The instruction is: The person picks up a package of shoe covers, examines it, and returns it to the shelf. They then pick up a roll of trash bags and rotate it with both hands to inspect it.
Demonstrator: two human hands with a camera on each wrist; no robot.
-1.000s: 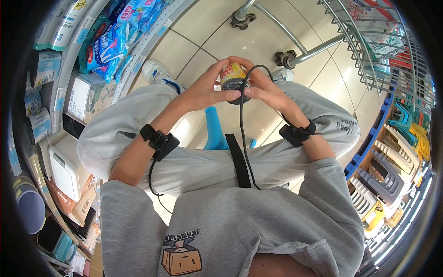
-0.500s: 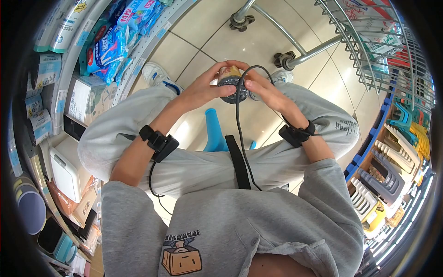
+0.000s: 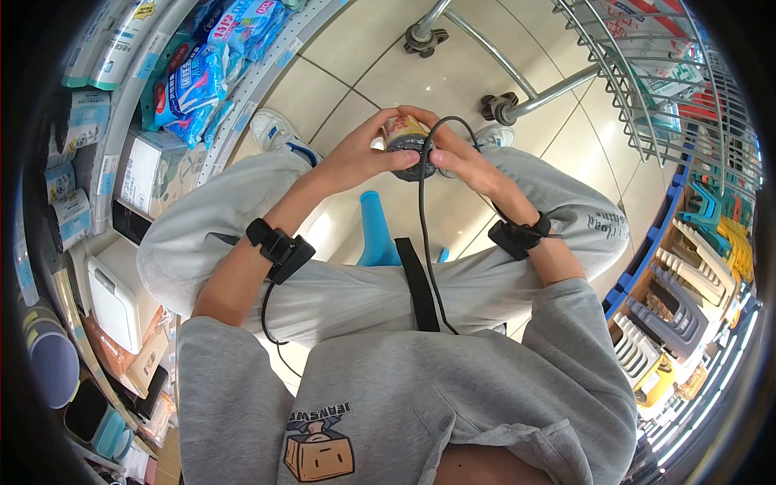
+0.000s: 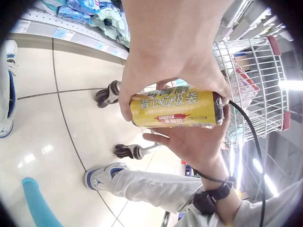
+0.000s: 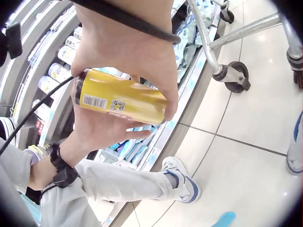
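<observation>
A roll of garbage bags (image 3: 404, 129), black at its end and wrapped in a yellow label, is held between both hands over the floor, between the knees. From one side my left hand (image 3: 360, 153) grips it, thumb at the black end and fingers around the far end. Opposite, my right hand (image 3: 461, 153) grips it likewise. The left wrist view shows the front of the yellow label (image 4: 175, 108) with large printed characters. A barcode and a square code on the label (image 5: 118, 97) appear in the right wrist view. A black cable (image 3: 422, 218) crosses in front of the roll.
Shelves (image 3: 267, 73) with blue packets (image 3: 190, 89) line the left side. A wire shopping cart (image 3: 647, 89) with goods stands at the upper right, its caster (image 3: 499, 107) on the tiles. Plastic stools (image 3: 671, 299) are stacked at right. Something blue (image 3: 374, 230) sits below the hands.
The roll has tilted so that its black end faces the head camera more and less of the label shows. Both thumbs have shifted slightly; the arms stay nearly in place.
</observation>
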